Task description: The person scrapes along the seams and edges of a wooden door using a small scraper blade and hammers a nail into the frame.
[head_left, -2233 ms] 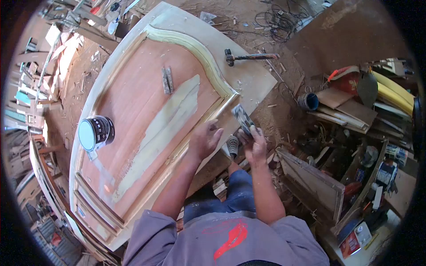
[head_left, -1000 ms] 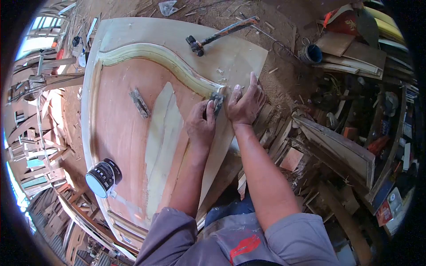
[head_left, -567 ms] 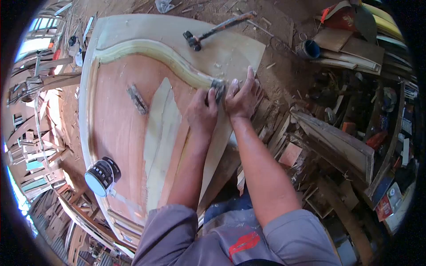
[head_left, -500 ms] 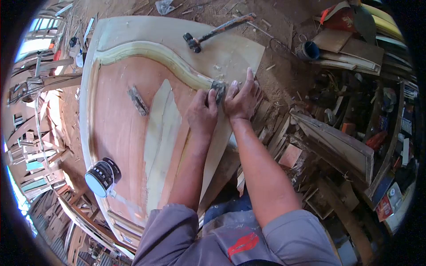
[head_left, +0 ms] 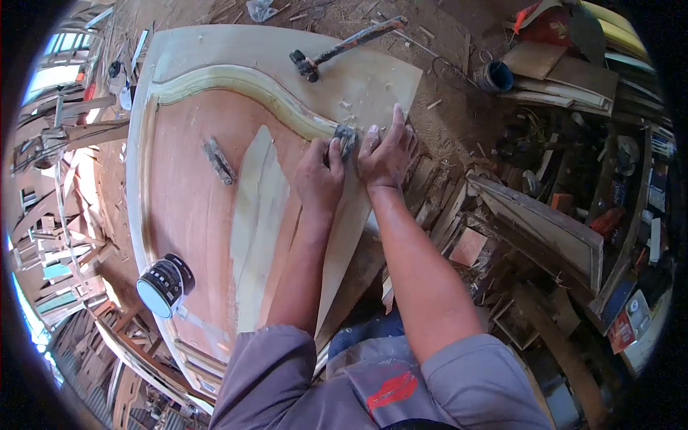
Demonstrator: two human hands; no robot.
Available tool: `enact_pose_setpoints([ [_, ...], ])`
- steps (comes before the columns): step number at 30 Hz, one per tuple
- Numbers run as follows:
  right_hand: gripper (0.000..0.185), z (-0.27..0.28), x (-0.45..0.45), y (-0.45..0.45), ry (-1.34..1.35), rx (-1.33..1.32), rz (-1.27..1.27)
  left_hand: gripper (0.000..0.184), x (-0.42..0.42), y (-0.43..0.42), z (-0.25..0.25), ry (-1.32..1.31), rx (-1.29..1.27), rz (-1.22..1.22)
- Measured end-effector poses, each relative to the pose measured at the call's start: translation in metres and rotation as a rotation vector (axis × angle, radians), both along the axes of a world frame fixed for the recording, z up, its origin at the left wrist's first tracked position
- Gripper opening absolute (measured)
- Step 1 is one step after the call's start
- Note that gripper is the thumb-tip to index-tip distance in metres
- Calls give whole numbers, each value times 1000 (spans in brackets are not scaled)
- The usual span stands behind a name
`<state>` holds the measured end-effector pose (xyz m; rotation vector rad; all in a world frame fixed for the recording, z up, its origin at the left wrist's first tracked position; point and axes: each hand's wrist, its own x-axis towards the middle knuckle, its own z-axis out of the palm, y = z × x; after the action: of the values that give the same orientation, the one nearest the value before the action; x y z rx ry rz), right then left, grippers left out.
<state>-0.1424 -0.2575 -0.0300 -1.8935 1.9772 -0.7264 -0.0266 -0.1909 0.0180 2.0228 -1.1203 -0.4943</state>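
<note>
My left hand (head_left: 319, 175) is closed, thumb and fingers pinching a dark grey, worn piece of what looks like folded sandpaper (head_left: 345, 137). That piece lies against the lower right end of a curved, pale wooden moulding (head_left: 247, 80) on a large wooden panel (head_left: 190, 172). Just to the right, my right hand (head_left: 388, 159) rests near the panel's edge with its fingers apart and index finger stretched out. Its thumb is close to the sandpaper; I cannot tell whether they touch. A similar worn grey strip (head_left: 218, 161) lies on the panel to the left.
A hammer (head_left: 344, 51) lies across the panel's upper part. A black tin with a light blue end (head_left: 165, 285) is at its left edge. To the right are a blue-lined bucket (head_left: 494, 77), stacked boards (head_left: 573, 79) and a framed wooden piece (head_left: 541, 226).
Both hands and the sandpaper have shifted very slightly left in view, as have the panel and hammer. The left hand keeps its pinch; the right keeps its spread pose.
</note>
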Motion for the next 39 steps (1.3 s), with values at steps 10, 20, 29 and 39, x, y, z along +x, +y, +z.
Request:
enact_pose_setpoints([
  [10, 75, -2, 1, -2, 13, -37, -5, 26, -5, 7, 9, 0, 5, 44],
  [20, 77, -7, 2, -6, 28, -65, -13, 29, -5, 10, 2, 60, -10, 51],
  [29, 77, -1, 0, -4, 22, -30, -9, 25, -2, 8, 4, 54, 58, 73],
  [39, 76, 4, 2, 1, 20, 16, -20, 26, 0, 7, 1, 36, 23, 34],
])
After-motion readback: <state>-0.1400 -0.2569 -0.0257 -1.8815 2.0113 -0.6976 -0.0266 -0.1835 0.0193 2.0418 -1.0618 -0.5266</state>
